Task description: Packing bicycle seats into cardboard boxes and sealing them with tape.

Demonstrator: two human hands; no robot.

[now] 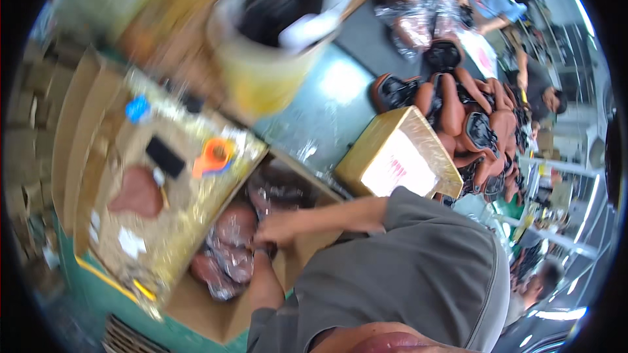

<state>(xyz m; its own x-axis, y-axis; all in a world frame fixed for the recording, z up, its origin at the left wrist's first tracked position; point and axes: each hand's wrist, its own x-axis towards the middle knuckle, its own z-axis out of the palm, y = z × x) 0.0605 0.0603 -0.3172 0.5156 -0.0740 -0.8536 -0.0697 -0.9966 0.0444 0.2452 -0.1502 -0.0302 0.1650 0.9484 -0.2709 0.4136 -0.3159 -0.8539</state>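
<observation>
An open cardboard box (222, 320) holds several brown bicycle saddles (235, 225) wrapped in clear plastic. Both my hands reach inside it. My right hand (276, 229) comes in from the right, its fingers curled onto the edge of a wrapped saddle. Just below it, my left hand (260, 248) touches the same wrapped saddles, a dark band around its wrist. The right hand and blur hide most of the left fingers. Another wrapped saddle (278, 189) lies at the far end of the box, partly in shadow.
Left stands a taped carton (176, 222) bearing a black flat device (165, 157), an orange tape dispenser (216, 155) and a brown saddle-shaped piece (137, 193). A yellowish bucket (265, 78) and cream bin (366, 160) stand beyond. Saddles (451, 104) are heaped right; other people work farther off.
</observation>
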